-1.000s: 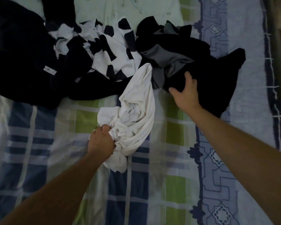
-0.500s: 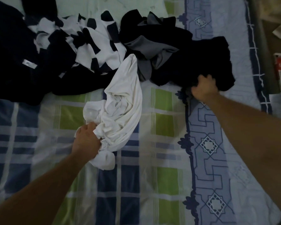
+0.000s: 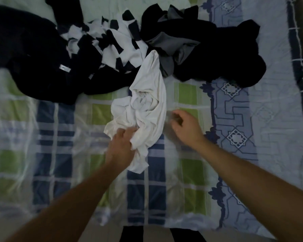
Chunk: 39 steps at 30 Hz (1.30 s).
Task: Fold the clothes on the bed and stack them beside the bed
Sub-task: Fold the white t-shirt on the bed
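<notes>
Left hand grips the lower part of the white garment, fingers curled into the bunched cloth, knuckles up. The cloth wraps over and under the left fingers; a loose tail of it hangs past the hand toward the near edge of the bed, lying on the sheet. The rest of the white garment runs up and away from the hand, crumpled in the middle, its narrow far end touching the pile of clothes at the top.

Right hand hovers just beside the right edge of the white garment, apart from it, holding nothing. Its fingers are loosely curled and motion-blurred, so the exact finger spread cannot be told. A small gap of sheet shows between the right fingers and the cloth.

Checked bed sheet, blue, green and white squares, covers the left and middle of the bed. A blue patterned cover with geometric motifs lies on the right side.

Across the far part of the bed sits the unfolded pile: a large dark garment at left with a small pale label on it, a black-and-white patterned garment in the middle, a grey garment right of that, and a black garment at far right. The white garment's far tip lies between the patterned one and the grey one, touching both.

Both forearms reach in from the bottom. Picture dim and slightly blurred.
</notes>
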Available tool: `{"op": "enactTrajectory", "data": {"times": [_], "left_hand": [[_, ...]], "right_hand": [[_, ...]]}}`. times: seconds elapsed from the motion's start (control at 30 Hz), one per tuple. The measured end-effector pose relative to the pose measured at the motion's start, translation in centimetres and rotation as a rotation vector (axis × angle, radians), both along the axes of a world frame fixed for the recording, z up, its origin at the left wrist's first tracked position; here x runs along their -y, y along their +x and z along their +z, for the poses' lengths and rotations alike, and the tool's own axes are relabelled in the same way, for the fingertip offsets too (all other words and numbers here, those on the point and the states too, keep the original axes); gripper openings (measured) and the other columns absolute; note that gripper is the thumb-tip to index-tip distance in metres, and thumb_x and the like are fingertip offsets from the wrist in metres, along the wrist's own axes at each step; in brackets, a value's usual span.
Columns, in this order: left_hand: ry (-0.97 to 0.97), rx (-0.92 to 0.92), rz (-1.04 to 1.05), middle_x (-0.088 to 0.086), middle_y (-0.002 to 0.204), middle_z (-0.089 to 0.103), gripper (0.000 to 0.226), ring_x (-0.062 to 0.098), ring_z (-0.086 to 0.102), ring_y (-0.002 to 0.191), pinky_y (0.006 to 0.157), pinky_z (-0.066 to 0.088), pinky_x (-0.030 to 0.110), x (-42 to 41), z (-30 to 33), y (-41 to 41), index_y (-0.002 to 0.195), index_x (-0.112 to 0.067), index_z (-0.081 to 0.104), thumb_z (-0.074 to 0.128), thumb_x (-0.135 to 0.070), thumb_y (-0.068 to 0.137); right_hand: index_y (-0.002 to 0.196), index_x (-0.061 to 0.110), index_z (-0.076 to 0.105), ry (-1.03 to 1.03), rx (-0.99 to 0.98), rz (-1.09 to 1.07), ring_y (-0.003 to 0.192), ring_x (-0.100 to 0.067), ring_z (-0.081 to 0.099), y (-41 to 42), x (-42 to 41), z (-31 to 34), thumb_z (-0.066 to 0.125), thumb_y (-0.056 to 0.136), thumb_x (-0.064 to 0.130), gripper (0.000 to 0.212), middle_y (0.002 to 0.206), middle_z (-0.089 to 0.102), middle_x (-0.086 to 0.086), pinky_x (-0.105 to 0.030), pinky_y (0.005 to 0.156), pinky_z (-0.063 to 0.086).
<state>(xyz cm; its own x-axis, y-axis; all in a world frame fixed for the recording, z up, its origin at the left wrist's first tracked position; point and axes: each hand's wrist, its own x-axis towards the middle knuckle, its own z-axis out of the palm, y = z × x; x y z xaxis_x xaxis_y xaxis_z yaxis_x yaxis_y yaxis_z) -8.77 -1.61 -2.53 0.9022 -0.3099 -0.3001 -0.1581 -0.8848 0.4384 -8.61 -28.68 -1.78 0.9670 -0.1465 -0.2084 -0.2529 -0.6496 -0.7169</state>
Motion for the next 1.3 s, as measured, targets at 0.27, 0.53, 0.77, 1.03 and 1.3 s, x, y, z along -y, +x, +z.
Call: {"op": "enactTrajectory", "data": {"times": [0.27,0.53,0.77,1.03,1.3], "left_hand": [[-0.124,-0.083,-0.137,0.011,0.127,0.057,0.062,0.030,0.065,0.100,0.082,0.059,0.039,3.7,7.2,-10.7,0.134,-0.017,0.060,0.071,-0.016,0.074],[-0.110,-0.102,-0.315,0.009,0.125,0.061,0.043,0.029,0.065,0.099,0.074,0.055,0.035,4.7,9.8,-15.0,0.121,-0.018,0.066,0.066,-0.025,0.079],[-0.044,-0.217,-0.388,0.005,0.151,0.040,0.055,0.029,0.047,0.128,0.103,0.043,0.040,1.8,8.0,-14.9,0.146,-0.022,0.045,0.053,-0.026,0.092],[-0.277,-0.278,-0.320,0.003,0.139,0.047,0.049,0.026,0.048,0.115,0.097,0.042,0.035,-0.4,5.5,-14.8,0.123,-0.018,0.059,0.060,-0.032,0.076],[-0.456,-0.390,0.245,-0.010,0.110,0.062,0.024,0.007,0.060,0.096,0.088,0.048,0.025,1.8,3.8,-10.7,0.112,-0.026,0.069,0.062,-0.013,0.093]], "right_hand": [[0.146,0.024,0.050,0.341,-0.381,-0.274,0.133,-0.021,0.056,-2.7,-7.5,2.1,0.070,0.068,0.073,0.095,0.146,0.058,0.002,-0.041,0.111,0.046],[0.125,0.019,0.063,-0.136,-0.331,-0.137,0.111,-0.026,0.056,-7.3,-7.2,3.8,0.073,0.083,0.039,0.048,0.112,0.049,0.000,-0.034,0.090,0.046],[0.086,0.028,0.058,-0.130,-0.389,-0.177,0.077,-0.016,0.058,-9.0,-9.3,4.4,0.064,0.077,0.062,0.035,0.083,0.058,0.010,-0.029,0.062,0.041],[0.102,0.017,0.072,-0.086,-0.488,-0.282,0.098,-0.022,0.069,-11.5,-9.7,1.3,0.068,0.088,0.019,0.015,0.103,0.074,-0.001,-0.030,0.085,0.052],[0.087,0.007,0.075,0.560,-0.334,-0.841,0.082,-0.026,0.069,-17.5,-4.4,1.8,0.075,0.090,0.006,0.003,0.084,0.076,-0.007,-0.032,0.070,0.060]]}}
